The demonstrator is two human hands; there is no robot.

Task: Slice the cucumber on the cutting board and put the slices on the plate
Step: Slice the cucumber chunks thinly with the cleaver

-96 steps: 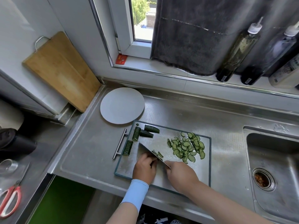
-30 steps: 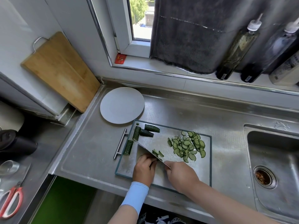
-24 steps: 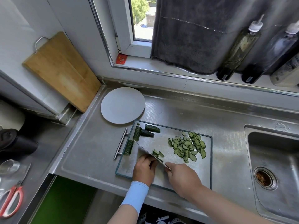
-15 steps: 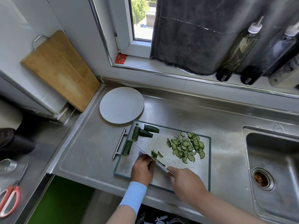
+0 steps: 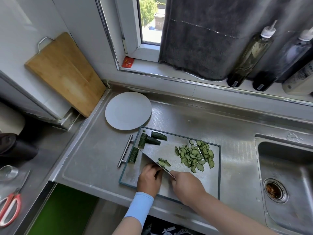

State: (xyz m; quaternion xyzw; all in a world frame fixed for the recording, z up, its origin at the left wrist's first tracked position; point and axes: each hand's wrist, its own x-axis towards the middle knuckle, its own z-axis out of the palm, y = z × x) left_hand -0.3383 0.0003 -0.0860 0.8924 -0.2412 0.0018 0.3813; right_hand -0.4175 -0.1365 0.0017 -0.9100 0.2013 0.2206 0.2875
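A steel cutting board (image 5: pixel 215 175) with a dark rim lies on the counter. My right hand (image 5: pixel 186 187) grips the handle of a cleaver (image 5: pixel 149 157) whose blade runs up-left across the board. My left hand (image 5: pixel 149 179), fingers curled, holds down a cucumber piece mostly hidden behind the blade. A few fresh slices (image 5: pixel 163 162) lie just right of the blade. A pile of slices (image 5: pixel 196 155) sits on the board's right half. Three uncut chunks (image 5: pixel 155 139) lie at the board's top left, and one chunk (image 5: pixel 133 155) at its left edge. The white plate (image 5: pixel 128 110) behind the board holds nothing.
A sink (image 5: pixel 286 175) with a drain lies to the right. A wooden board (image 5: pixel 64 72) leans on the left wall. Bottles (image 5: pixel 250 55) stand on the window ledge. Red scissors (image 5: pixel 10 207) and a glass (image 5: pixel 7 173) are on the lower left counter.
The cleaver has kept chopping at the same spot; the small group of fresh slices beside the blade has grown. Both hands shifted only slightly.
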